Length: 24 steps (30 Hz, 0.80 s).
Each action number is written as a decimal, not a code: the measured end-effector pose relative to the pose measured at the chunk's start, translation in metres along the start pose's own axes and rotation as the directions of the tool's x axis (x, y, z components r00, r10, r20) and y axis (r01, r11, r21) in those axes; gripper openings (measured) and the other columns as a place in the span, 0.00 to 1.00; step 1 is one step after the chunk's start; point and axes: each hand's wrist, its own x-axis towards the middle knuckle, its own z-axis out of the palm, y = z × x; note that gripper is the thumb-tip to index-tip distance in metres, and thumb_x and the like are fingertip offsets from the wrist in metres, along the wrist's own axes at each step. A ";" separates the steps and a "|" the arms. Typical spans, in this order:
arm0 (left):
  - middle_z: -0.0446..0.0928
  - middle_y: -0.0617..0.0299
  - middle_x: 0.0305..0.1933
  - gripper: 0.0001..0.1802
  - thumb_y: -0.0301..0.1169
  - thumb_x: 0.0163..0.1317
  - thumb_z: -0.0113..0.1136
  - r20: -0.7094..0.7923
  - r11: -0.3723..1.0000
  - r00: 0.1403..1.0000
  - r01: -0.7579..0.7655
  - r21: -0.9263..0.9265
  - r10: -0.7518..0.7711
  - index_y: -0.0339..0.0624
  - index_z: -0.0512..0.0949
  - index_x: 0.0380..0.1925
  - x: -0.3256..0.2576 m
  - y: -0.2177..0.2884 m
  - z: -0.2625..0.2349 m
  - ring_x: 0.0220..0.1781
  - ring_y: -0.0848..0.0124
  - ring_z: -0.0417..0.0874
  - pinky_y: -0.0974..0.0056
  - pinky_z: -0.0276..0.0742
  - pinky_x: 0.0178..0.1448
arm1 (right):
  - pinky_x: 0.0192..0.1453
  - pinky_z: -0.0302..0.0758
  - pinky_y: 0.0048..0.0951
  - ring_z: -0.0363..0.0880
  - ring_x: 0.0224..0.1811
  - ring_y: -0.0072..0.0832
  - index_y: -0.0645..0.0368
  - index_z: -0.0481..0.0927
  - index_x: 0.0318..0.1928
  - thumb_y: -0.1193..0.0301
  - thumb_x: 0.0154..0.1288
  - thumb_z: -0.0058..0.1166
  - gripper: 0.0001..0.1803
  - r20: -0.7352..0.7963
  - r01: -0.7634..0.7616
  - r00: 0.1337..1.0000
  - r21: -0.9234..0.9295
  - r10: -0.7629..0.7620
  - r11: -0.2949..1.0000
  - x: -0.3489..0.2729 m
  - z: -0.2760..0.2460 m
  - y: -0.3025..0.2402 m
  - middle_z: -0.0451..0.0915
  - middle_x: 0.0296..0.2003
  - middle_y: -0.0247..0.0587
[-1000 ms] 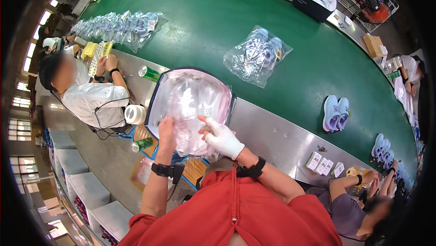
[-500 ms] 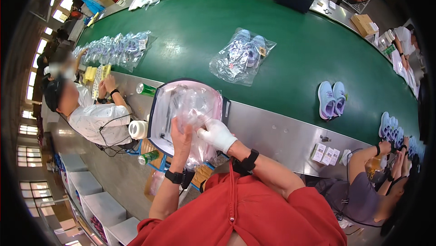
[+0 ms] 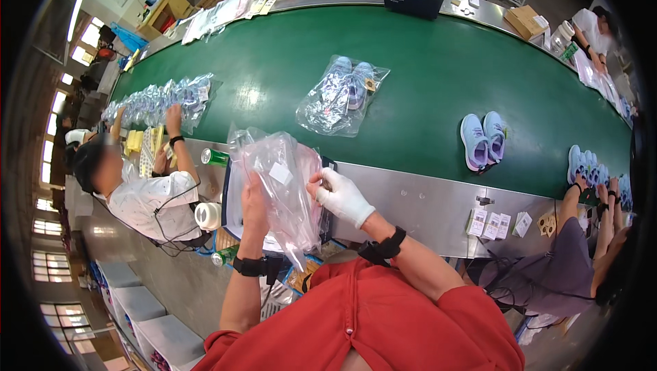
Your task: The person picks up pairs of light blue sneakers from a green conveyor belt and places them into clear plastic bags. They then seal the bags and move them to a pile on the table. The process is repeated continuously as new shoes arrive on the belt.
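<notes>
A clear plastic bag (image 3: 282,196) with a small white label hangs upright between my hands, above a dark box with a white lining (image 3: 233,210). My bare left hand (image 3: 254,208) grips the bag's left side, its fingertips partly covered by the film. On the other side my right hand (image 3: 345,200), in a white glove with bare fingertips, pinches at the bag's right edge. The bag hides most of the box and the pinkish plastic inside it. Farther out on the green belt lies a bagged pair of light blue shoes (image 3: 342,94).
An unbagged shoe pair (image 3: 483,142) stands to the right on the green belt (image 3: 410,49). Bagged shoes (image 3: 161,100) line the left, beside a person in a white shirt (image 3: 154,196). Green cans (image 3: 215,157) and a white jar (image 3: 208,215) stand nearby. Another person (image 3: 540,268) works at right.
The plastic bag has come up out of the box and opened out between my hands. My right hand has moved right, to its edge. The person at left now reaches toward the bagged shoes.
</notes>
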 end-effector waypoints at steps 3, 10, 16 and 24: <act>0.73 0.67 0.36 0.21 0.47 0.70 0.43 0.076 0.995 0.995 -0.057 -0.086 0.063 0.40 0.73 0.44 -0.003 0.010 0.036 0.34 0.79 0.74 0.69 0.72 0.35 | 0.37 0.72 0.23 0.75 0.32 0.20 0.62 0.70 0.46 0.60 0.63 0.55 0.20 -0.027 0.090 0.996 0.038 -0.089 0.995 -0.008 0.004 -0.006 0.76 0.28 0.36; 0.76 0.66 0.34 0.11 0.36 0.68 0.50 0.118 0.949 0.987 -0.066 -0.308 0.107 0.40 0.74 0.39 -0.013 -0.001 0.106 0.34 0.78 0.76 0.69 0.73 0.37 | 0.29 0.66 0.23 0.66 0.25 0.15 0.63 0.74 0.34 0.67 0.64 0.53 0.10 -0.214 0.227 0.950 -0.020 -0.226 0.974 -0.026 -0.031 -0.031 0.71 0.22 0.30; 0.77 0.66 0.33 0.11 0.35 0.67 0.52 0.203 0.947 0.977 0.012 -0.321 0.057 0.39 0.75 0.39 -0.022 0.004 0.158 0.32 0.76 0.78 0.68 0.76 0.35 | 0.26 0.65 0.24 0.64 0.21 0.17 0.62 0.74 0.30 0.69 0.66 0.49 0.10 -0.404 0.227 0.866 -0.204 -0.294 0.952 -0.055 -0.082 -0.038 0.69 0.18 0.32; 0.68 0.76 0.27 0.05 0.30 0.65 0.55 0.293 0.965 0.935 -0.140 -0.221 0.203 0.41 0.76 0.37 -0.024 0.011 0.199 0.26 0.85 0.63 0.76 0.59 0.29 | 0.35 0.72 0.39 0.77 0.33 0.41 0.58 0.72 0.31 0.67 0.60 0.52 0.08 -0.734 -0.212 0.562 -0.573 -0.381 0.792 -0.117 -0.163 -0.010 0.77 0.28 0.43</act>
